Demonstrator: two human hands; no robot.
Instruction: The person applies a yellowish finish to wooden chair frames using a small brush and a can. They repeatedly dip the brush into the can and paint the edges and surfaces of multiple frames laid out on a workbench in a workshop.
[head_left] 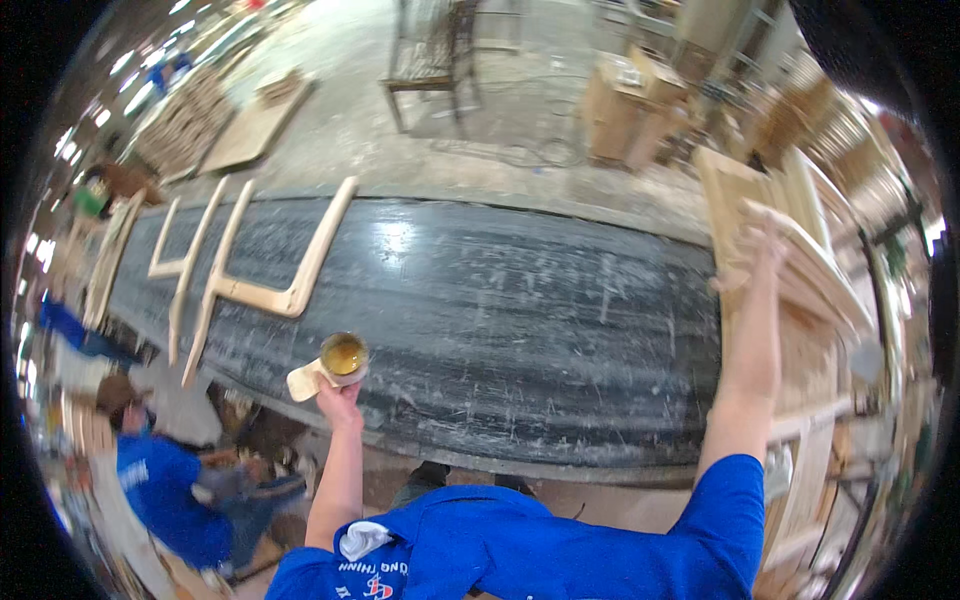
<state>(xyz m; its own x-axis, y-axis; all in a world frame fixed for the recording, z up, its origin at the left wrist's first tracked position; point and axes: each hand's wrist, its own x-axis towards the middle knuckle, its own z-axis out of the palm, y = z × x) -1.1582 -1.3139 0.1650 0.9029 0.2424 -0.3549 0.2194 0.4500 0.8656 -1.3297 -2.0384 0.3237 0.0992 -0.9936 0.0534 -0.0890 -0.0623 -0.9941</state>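
Observation:
My left hand [340,404], at the near edge of the dark table, is closed around a small round cup [345,356] of amber-brown liquid. A cream pad or folded cloth [302,383] is pinched in the same hand, beside the cup. Off to the right, my outstretched right hand [758,250] is on a pale wooden frame piece [815,268] at the stack by the table's end. Its fingers look curled over the wood, though they are slightly blurred. Two curved wooden frame parts, a larger one [285,298] and a smaller one [165,268], rest at the table's left end.
The long dark table [520,320] has a scratched surface. More wooden parts [118,250] lean at its far left end. A co-worker in blue [170,490] sits low at the left. Beyond the table are a wooden chair [425,75] and cardboard-coloured boxes [625,105].

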